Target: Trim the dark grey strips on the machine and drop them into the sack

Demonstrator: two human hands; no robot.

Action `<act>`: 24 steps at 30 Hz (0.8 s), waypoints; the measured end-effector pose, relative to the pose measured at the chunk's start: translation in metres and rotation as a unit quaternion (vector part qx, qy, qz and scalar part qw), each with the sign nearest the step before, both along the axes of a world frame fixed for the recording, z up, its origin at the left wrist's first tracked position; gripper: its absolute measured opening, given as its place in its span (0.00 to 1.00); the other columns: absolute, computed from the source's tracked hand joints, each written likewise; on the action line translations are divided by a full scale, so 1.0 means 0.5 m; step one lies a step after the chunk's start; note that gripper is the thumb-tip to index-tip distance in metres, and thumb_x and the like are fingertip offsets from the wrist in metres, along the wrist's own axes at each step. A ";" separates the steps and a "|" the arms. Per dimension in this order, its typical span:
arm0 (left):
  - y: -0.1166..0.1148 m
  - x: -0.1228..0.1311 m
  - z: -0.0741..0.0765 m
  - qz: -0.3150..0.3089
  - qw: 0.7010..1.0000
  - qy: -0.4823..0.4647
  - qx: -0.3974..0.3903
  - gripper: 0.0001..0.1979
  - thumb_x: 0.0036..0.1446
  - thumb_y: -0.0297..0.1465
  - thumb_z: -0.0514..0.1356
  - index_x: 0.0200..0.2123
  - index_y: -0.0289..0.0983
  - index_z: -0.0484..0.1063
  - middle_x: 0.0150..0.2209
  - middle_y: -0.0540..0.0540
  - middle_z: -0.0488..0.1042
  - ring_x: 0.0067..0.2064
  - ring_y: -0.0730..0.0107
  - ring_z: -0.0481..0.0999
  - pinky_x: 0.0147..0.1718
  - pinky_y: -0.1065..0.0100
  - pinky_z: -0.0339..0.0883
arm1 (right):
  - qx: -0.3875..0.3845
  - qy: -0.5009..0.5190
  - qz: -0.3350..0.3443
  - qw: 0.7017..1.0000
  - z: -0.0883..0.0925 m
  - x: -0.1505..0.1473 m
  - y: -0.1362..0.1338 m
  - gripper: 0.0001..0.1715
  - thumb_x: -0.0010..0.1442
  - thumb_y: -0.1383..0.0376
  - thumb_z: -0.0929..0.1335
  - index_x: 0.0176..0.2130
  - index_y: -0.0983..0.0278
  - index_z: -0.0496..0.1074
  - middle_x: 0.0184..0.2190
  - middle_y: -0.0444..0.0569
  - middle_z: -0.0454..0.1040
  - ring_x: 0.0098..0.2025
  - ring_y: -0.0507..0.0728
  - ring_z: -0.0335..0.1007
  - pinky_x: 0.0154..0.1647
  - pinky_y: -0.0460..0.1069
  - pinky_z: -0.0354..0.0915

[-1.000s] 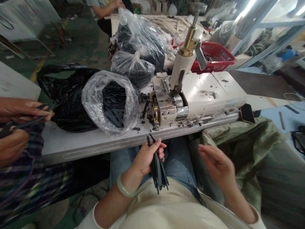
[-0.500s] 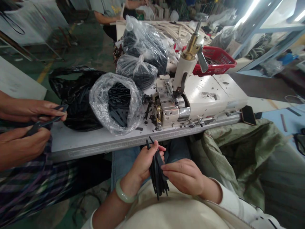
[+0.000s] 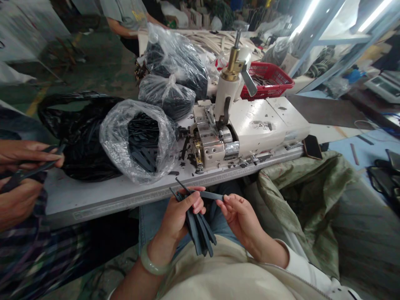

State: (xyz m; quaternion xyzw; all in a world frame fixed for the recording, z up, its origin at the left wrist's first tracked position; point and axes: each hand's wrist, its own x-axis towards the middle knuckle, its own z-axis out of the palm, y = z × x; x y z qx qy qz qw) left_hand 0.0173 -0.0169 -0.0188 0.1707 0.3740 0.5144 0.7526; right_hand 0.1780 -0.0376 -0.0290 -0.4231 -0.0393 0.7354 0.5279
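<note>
The left hand (image 3: 181,212) is closed firmly around a bundle of flat dark-grey strips (image 3: 196,229), which hang down and forward-right from the fist. A single strip (image 3: 211,195) extends from that fist, long axis near horizontal, toward the right hand (image 3: 240,221), the nearer hand to its free end; the right thumb and fingertips pinch that end. Beyond the grip, on a white work table (image 3: 93,200), stand a white industrial sewing machine (image 3: 250,125) and, forward-left, a clear plastic bag of dark strips (image 3: 137,141).
</note>
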 end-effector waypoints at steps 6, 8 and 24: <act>0.014 -0.009 0.006 0.029 0.998 0.045 -0.028 0.07 0.51 0.30 0.66 0.32 0.32 0.78 0.17 0.56 0.62 0.20 0.81 0.61 0.22 0.73 0.63 | 0.023 -0.011 0.074 0.997 -0.010 0.020 0.007 0.19 0.56 0.57 0.72 0.24 0.69 0.74 0.30 0.58 0.80 0.27 0.55 0.78 0.24 0.42 0.72; 0.018 -0.011 0.006 0.026 0.998 0.044 -0.041 0.07 0.51 0.30 0.66 0.32 0.32 0.77 0.17 0.56 0.62 0.20 0.81 0.61 0.22 0.73 0.62 | 0.028 -0.030 0.099 0.994 -0.016 0.035 0.024 0.28 0.62 0.50 0.65 0.27 0.71 0.76 0.30 0.62 0.80 0.26 0.57 0.78 0.23 0.44 0.72; 0.017 -0.019 0.010 -0.004 0.995 0.093 -0.035 0.11 0.51 0.34 0.67 0.33 0.31 0.77 0.17 0.56 0.62 0.20 0.81 0.61 0.22 0.73 0.62 | 0.203 -0.202 0.302 0.909 -0.004 0.003 0.063 0.21 0.55 0.51 0.71 0.30 0.68 0.78 0.23 0.48 0.77 0.22 0.49 0.72 0.25 0.43 0.68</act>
